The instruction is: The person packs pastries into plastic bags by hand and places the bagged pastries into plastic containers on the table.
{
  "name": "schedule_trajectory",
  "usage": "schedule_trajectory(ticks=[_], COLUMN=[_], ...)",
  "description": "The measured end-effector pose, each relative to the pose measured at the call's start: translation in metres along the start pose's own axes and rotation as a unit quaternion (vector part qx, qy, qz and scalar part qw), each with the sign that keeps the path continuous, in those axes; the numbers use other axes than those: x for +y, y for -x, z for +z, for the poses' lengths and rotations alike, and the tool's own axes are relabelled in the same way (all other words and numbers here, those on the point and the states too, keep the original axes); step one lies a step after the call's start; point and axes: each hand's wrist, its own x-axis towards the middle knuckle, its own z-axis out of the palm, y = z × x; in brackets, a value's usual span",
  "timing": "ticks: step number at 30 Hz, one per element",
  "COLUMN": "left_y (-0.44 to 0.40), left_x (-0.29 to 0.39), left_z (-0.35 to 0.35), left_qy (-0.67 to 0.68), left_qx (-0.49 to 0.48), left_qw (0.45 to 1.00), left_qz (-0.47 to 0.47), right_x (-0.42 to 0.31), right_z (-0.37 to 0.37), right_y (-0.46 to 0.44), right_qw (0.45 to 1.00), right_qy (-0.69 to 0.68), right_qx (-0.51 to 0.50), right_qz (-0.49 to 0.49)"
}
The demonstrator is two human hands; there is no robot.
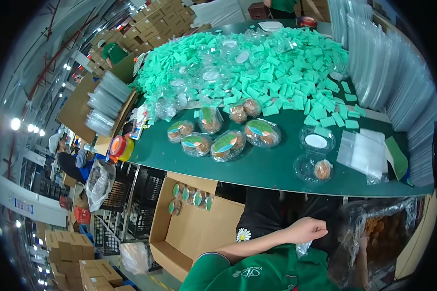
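My left hand (308, 230) is closed over my lap, and a bit of clear plastic (303, 250) shows just below it; what the fingers hold is hidden. At the lower right my right hand (363, 242) reaches into a plastic-lined container (386, 233) of brown round items, its fingers hidden. On the green table (189, 167), an open clear clamshell (303, 167) has one brown ball (322, 169) in its near half; a white oval lies in the far half. Several closed, filled clamshells (228, 145) sit to the left, most with green labels.
Green pads (286, 68) and empty clamshells are heaped at the back. Stacked clear trays (398, 72) line the right edge, near white sheets (361, 150). A red-and-yellow tape roll (121, 148) is at left. Below, an open carton (189, 228) holds several packs. People work behind.
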Motion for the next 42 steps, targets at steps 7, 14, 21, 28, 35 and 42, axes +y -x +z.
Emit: schedule_trajectory(ticks=[7,14,21,28,35,42], left_y=[0.000,0.010,0.018,0.005,0.002,0.002], left_x=[-0.003,-0.002,-0.010,-0.006,-0.007,-0.002], left_z=[0.005,0.004,0.004,0.015,0.020,0.015], left_qy=[-0.009,0.015,0.025,0.006,0.010,0.002], left_qx=[0.018,0.017,-0.006,-0.030,-0.036,-0.018], left_qw=[1.000,0.999,0.993,0.996,0.993,0.987], left_qz=[0.005,-0.041,-0.113,-0.081,-0.113,-0.159], right_x=[-0.001,-0.030,-0.099,-0.110,-0.108,-0.100], right_z=[0.028,-0.002,-0.090,-0.083,-0.100,-0.117], right_y=[-0.026,-0.012,0.014,-0.003,-0.013,-0.010], right_qw=[0.984,0.979,0.977,0.865,0.899,0.867], right_qy=[0.049,-0.184,-0.101,-0.491,-0.406,-0.432], right_qx=[0.123,0.079,0.039,-0.032,-0.074,-0.193], right_qz=[-0.123,0.033,-0.181,-0.095,-0.148,-0.155])
